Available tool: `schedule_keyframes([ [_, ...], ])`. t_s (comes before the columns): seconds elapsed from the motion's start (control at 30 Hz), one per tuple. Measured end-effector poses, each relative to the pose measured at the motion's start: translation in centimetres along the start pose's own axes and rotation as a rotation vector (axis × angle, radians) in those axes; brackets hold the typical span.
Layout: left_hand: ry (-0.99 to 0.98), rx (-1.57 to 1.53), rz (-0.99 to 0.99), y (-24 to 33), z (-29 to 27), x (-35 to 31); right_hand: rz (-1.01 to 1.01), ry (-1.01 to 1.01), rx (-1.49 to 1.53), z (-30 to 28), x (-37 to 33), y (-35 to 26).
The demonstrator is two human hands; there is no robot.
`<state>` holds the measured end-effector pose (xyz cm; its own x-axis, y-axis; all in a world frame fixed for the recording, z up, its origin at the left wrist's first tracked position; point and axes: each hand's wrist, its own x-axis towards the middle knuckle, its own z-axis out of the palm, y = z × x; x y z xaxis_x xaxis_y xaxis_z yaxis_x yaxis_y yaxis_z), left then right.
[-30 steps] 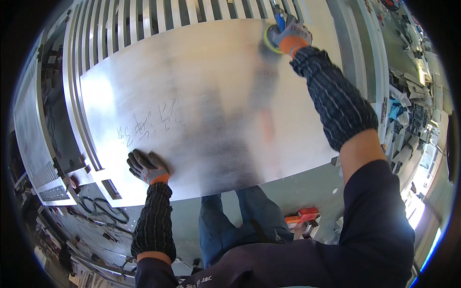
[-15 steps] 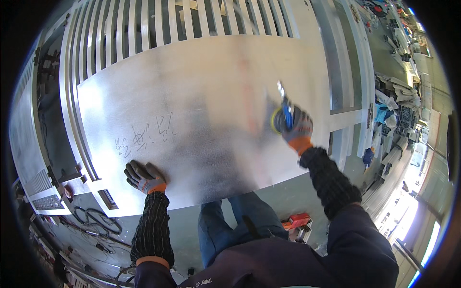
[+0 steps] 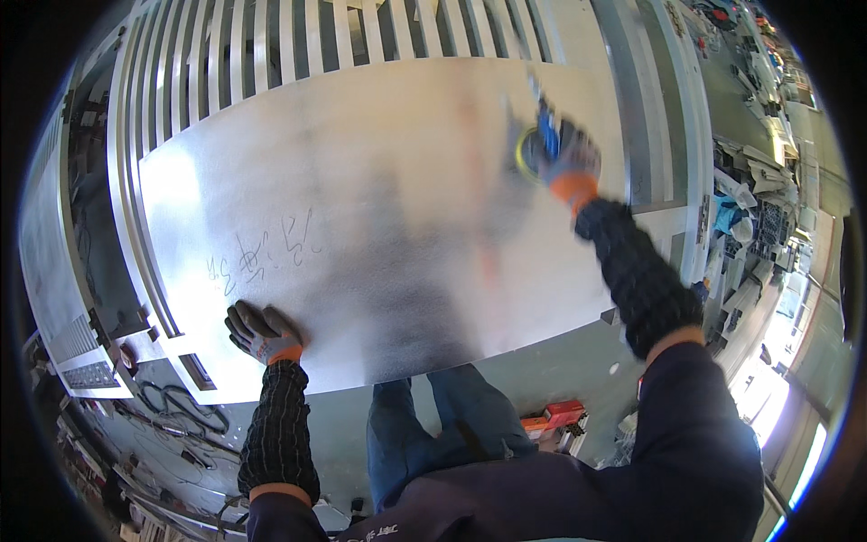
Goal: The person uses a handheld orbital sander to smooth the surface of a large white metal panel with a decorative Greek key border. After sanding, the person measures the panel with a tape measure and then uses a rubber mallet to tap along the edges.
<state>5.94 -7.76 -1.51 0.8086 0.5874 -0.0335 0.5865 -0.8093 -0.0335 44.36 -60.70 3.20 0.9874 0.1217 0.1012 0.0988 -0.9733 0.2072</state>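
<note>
A large, pale metal sheet [image 3: 379, 190] lies flat in front of me, with dark handwriting on its left part. My right hand [image 3: 578, 161], in a grey glove with an orange cuff, is closed around a blue handheld sander [image 3: 548, 133]. The sander's round, yellow-edged pad faces the sheet near its far right; motion blurs it slightly, and its underside is hidden. At the near left, my gloved left hand [image 3: 264, 332] rests on the sheet with its fingers spread, holding nothing.
A slatted metal frame [image 3: 262, 54] extends beyond the sheet's far edge. Black hoses [image 3: 185, 411] lie on the floor at left. Red boxes [image 3: 564, 414] sit on the floor right of my legs. Metal lengths and other items [image 3: 745, 208] crowd the right side.
My right hand has carried the sander across the sheet, away from me and slightly right. My left hand stays on the sheet in nearly the same place.
</note>
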Motion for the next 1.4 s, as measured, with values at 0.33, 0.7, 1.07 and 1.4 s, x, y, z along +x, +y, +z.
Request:
schedule_keyframes([
  [0.33,0.012,-0.009,-0.009,-0.2,-0.1,-0.8,-0.229,-0.088,0.239,-3.6,-11.0,1.1],
  [0.7,0.014,0.014,0.007,-1.0,0.0,-0.7,-0.022,-0.082,0.104,-2.6,6.0,-4.8],
  [1.07,0.059,-0.017,0.031,-0.4,0.2,-0.7,-0.199,-0.156,0.031,-3.4,-6.2,-0.2],
  [1.4,-0.021,0.01,-0.013,0.2,0.2,-0.3,0.103,-0.064,-0.029,1.1,11.9,2.6],
])
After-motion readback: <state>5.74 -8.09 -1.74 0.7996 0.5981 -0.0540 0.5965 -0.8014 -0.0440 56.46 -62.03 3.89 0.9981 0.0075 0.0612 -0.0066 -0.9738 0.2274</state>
